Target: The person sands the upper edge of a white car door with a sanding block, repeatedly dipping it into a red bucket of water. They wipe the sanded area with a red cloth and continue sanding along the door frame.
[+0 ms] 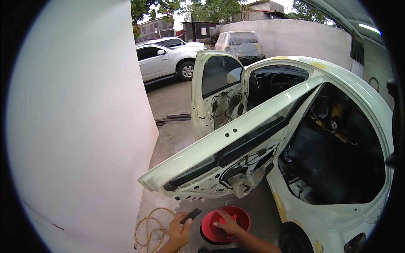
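My left hand (pixel 179 230), at the bottom centre, is closed around a flat dark strip (pixel 190 215), which looks like a thin block or a folded sheet. The strip sticks out past my fingers, tilted up to the right. Just right of it stands a round red bucket (pixel 247 219) on the floor. My right hand (pixel 228 224) reaches over the rim into the bucket, fingers curled around something red that I cannot make out. Part of those fingers and much of the bucket's inside are hidden by the hand.
A pale car body (pixel 270 185) fills the right, its rear door (pixel 198 156) swung out over the bucket and its front door (pixel 202 105) open too. A yellow hose (pixel 148 223) coils left of my hands, beside a white wall (pixel 80 126). Outside stand a white vehicle (pixel 156 63) and a covered vehicle (pixel 242 44).
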`<state>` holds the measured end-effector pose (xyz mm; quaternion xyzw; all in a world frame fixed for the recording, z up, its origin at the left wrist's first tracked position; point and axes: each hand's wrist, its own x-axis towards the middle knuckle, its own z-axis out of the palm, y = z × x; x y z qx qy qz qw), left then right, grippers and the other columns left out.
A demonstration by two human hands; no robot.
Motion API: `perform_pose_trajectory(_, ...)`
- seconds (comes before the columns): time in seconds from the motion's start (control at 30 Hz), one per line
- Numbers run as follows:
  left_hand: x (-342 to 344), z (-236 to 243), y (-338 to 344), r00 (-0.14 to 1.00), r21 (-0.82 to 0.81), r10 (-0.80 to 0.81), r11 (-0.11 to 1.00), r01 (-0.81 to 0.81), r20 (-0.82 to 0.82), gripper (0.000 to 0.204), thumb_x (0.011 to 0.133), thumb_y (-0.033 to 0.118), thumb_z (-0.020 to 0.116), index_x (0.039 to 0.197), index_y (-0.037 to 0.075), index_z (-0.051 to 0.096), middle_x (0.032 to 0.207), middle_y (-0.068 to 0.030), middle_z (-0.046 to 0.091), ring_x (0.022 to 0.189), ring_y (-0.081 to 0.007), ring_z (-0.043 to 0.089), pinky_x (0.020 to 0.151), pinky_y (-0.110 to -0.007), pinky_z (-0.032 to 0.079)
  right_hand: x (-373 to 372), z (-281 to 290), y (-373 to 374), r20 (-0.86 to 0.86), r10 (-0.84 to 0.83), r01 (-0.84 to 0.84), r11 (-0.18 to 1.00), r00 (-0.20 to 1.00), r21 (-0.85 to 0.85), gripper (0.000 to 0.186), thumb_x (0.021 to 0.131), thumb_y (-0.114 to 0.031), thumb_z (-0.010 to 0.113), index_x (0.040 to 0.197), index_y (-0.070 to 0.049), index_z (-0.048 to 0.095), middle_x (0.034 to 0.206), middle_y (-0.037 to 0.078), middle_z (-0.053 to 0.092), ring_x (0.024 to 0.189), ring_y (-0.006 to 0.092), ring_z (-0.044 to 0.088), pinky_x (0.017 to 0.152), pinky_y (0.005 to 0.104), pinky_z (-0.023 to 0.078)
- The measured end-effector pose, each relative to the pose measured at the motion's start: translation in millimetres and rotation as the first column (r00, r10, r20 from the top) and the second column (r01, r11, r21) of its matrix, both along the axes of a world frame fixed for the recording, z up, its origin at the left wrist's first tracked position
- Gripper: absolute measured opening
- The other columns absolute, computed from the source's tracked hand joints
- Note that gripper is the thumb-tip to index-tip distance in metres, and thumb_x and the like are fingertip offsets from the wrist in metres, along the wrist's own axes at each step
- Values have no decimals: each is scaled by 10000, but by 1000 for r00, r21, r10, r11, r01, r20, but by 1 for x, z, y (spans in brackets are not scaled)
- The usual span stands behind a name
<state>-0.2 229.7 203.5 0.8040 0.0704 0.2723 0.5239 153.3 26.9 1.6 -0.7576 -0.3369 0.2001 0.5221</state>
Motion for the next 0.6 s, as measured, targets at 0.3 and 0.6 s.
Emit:
perform_pose_trajectory(0.3, 6, -150, -18, 721, -552, -458, 824, 126, -519, 644, 1107, 530, 374, 1202, -23, 689, 1042, -129, 750, 927, -213, 718, 824, -351, 555, -78, 31, 32, -748, 51, 397, 822, 662, 407, 286, 1067, -323, 599, 1146, -60, 677, 841, -45, 611, 684, 64, 509, 595, 258, 413)
perform_pose_trajectory(0.6, -133, -250, 83, 238, 38, 100, 967, -251, -966, 603, 1102, 500, 399, 1290, -12, 657, 1074, -142, 741, 948, -228, 722, 794, -367, 563, 76, -236, -32, -29, 272, -191, 593, 962, -782, 527, 922, -271, 606, 1434, -149, 599, 1093, 205, 753, 980, 355, 738, 881, 506, 581)
